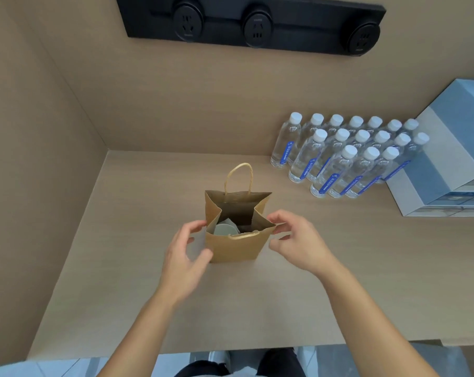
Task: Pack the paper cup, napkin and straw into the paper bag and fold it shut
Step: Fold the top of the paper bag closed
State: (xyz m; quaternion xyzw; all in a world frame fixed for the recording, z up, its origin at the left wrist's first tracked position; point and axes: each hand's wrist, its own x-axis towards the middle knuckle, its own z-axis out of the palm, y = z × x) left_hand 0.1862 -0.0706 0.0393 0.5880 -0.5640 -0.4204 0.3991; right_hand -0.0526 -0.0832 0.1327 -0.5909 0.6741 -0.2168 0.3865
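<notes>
Paper cup (226, 229) half hidden inside open paper bag (234, 248).

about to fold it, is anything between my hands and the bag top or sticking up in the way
Nothing visible does. The left hand and right hand flank the paper bag at its near rim. The paper cup sits below the rim. The far handle stands up; the near one droops over the front.

Open upright paper bag (236, 247) holds cup (225, 229)
</notes>
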